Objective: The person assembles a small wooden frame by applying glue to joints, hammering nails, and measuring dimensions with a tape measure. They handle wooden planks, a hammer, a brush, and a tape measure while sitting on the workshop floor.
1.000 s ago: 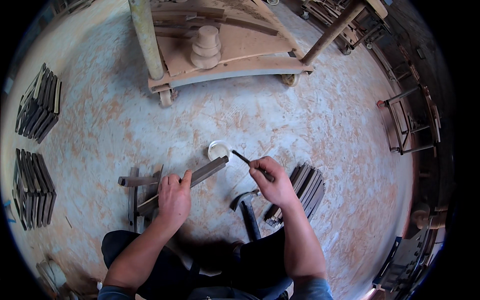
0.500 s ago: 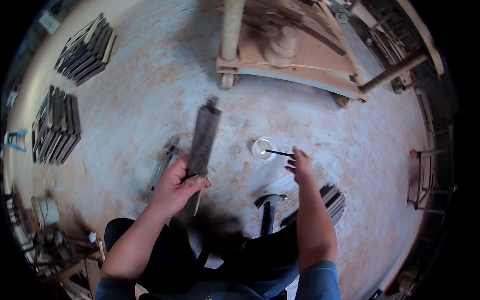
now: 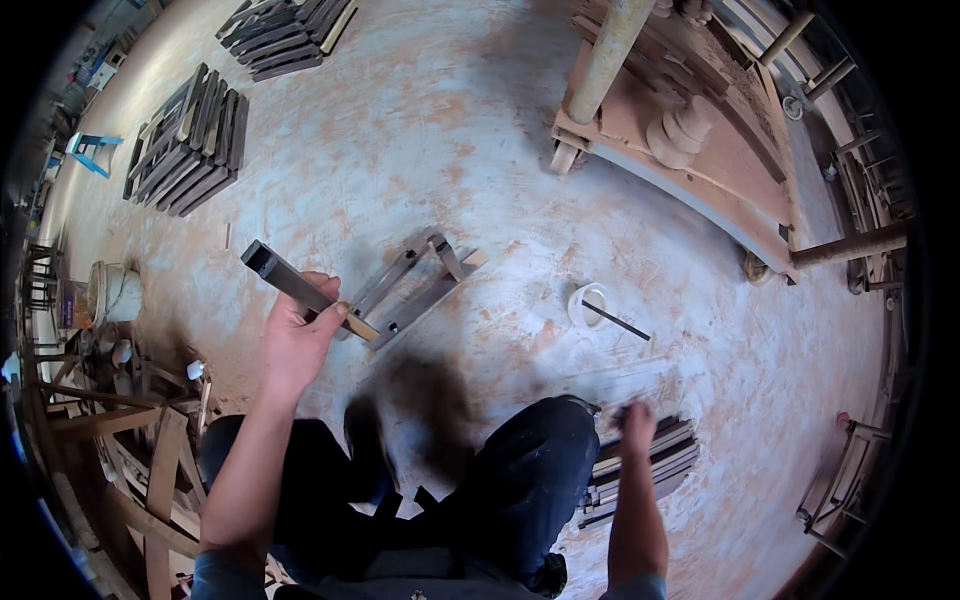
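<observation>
My left hand [image 3: 300, 335] is closed around a dark wooden piece [image 3: 285, 277] with a pale strip at its near end, held tilted above the floor. Just beyond it lies a partly joined frame of dark wooden slats [image 3: 415, 285]. My right hand [image 3: 637, 428], blurred by motion, is over a pile of dark wooden strips [image 3: 655, 468] beside my right knee. A small dark shape shows at its fingers, too smeared to name. Ahead of that hand stands a small white tub [image 3: 577, 308], with a thin dark stick [image 3: 622, 323] resting in it and jutting out.
Two stacks of dark wooden frames, one nearer [image 3: 190, 145] and one farther [image 3: 285, 38], stand at far left. A wheeled wooden cart [image 3: 680, 190] is at upper right. Scrap wood [image 3: 165, 470] and a bucket [image 3: 118, 290] are at left, a blue stool [image 3: 93, 152] beyond.
My right hand has let go of the stick in the tub and drawn back to the strips. My left hand has swung left, tilting the wooden piece. The hammer no longer shows; the view has shifted.
</observation>
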A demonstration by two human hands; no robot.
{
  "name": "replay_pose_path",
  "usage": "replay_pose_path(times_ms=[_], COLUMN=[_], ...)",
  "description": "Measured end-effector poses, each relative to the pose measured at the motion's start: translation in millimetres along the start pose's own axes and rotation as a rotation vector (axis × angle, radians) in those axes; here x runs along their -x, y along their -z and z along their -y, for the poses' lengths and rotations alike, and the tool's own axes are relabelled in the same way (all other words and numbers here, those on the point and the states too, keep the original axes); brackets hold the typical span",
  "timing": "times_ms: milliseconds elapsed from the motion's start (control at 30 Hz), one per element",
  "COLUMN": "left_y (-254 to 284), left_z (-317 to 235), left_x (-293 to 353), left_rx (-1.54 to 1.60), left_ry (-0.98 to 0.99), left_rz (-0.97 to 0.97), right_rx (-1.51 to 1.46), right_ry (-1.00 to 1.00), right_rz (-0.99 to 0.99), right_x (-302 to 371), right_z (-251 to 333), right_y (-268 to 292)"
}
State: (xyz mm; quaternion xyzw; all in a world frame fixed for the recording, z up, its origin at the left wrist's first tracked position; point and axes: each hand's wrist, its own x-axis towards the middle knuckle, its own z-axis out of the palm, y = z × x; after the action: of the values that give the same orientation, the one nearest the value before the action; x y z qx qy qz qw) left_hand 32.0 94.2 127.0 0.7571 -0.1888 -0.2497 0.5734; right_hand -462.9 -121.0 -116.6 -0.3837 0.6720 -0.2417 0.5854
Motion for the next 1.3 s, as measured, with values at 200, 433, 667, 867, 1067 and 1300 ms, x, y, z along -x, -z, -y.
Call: replay_pose_path(times_ms=[200,433,667,867,1067,1300], left_y=[19.9,25.4,37.4,37.7,41.3,40.8], left_z=[96.3,149.7,176.0,178.7,189.4,182.9], left_x=[0.8,-9.6,-15.1,-18.9,-19.6,-21.1], left_rx=[0.195,0.207,0.206,0.195,0.194,0.121], left_ry=[0.157,0.085,0.103,0.087,0.064,0.047], left_rz=[0.011,0.109,0.136,0.132,0.135,0.166], right_rx=[0.483,0.45,0.437,0.438,0.425,0.345], right_ry=[-0.099,-0.235,-0.244,-0.234,-0.218,-0.13], right_rz=[0.319,0.245,0.221,0.207,0.191,0.154], right_x=[118.3,167.2,175.0,177.7,181.6,181.2], right_z=[-177.4,-201.5,-197.4,-190.3,-180.7,-154.4], right_y=[-3.2,-1.9,-7.0,-7.3,-5.9,7.8])
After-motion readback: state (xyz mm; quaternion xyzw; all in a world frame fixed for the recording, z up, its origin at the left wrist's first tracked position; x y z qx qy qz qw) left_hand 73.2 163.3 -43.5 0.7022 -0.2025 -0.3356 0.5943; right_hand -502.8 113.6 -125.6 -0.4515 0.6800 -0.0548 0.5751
